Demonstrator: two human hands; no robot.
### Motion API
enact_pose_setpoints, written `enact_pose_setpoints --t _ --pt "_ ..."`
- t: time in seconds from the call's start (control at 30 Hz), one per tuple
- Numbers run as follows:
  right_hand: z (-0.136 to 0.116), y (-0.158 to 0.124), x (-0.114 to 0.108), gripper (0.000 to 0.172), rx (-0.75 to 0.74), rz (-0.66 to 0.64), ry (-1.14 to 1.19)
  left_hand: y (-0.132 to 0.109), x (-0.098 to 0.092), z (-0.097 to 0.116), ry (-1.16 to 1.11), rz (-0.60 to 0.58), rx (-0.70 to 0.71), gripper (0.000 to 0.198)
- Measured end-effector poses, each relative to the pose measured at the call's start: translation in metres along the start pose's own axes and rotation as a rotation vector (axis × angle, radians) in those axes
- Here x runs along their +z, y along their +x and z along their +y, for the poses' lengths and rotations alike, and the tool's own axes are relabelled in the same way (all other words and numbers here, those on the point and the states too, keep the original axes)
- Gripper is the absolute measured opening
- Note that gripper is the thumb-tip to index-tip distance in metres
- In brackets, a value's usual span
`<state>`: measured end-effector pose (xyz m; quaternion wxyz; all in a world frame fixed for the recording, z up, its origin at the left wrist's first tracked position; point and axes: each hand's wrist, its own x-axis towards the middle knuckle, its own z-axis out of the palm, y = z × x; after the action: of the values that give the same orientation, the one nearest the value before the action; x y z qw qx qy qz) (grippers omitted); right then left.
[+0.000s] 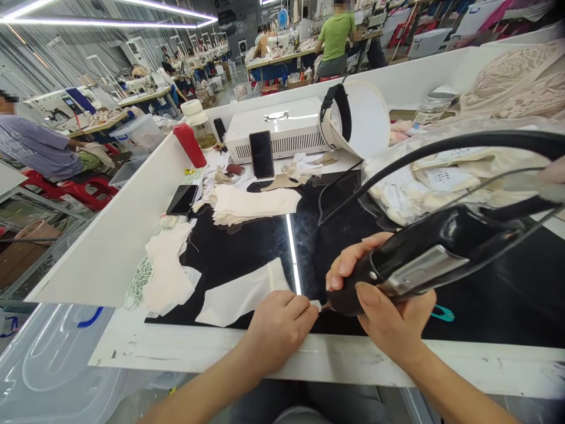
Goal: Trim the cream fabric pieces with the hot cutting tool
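Forearms point(216, 380), cut off below. The left hand point(282, 323), fingers together, covers the near end of the cloth point(242, 297) on the mat point(238, 250); any pinch is hidden. The right hand point(399, 330) wraps the tool point(419, 259), its tip indistinct.

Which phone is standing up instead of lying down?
The phone in front of the white vented box: it stands upright, while the other phone lies flat near the table's white left wall.

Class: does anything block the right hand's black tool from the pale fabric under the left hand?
Nothing visible: the black tool has its tip touching or nearly touching the pale fabric, just past the left hand.
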<state>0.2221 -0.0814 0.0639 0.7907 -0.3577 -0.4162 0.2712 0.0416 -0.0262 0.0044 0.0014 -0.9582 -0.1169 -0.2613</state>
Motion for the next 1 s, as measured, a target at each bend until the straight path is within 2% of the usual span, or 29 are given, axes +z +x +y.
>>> enact_pose_setpoints --t 0.4,0.63,0.87,1.0 --pt "-0.004 -0.003 -0.005 0.038 0.028 0.031 0.011 -0.023 -0.015 -0.019 -0.023 -0.061 -0.063 0.02" --pt "-0.007 -0.003 -0.009 0.038 0.047 0.028 -0.017 -0.02 -0.018 -0.02 -0.043 -0.127 -0.062 0.028" --pt "-0.01 0.001 -0.008 0.044 0.048 0.032 -0.035 -0.013 -0.018 -0.024 -0.141 -0.025 0.03 0.024" --pt "-0.011 0.001 -0.007 0.042 0.04 0.032 -0.038 -0.01 -0.019 -0.027 -0.185 -0.12 0.02 0.021"
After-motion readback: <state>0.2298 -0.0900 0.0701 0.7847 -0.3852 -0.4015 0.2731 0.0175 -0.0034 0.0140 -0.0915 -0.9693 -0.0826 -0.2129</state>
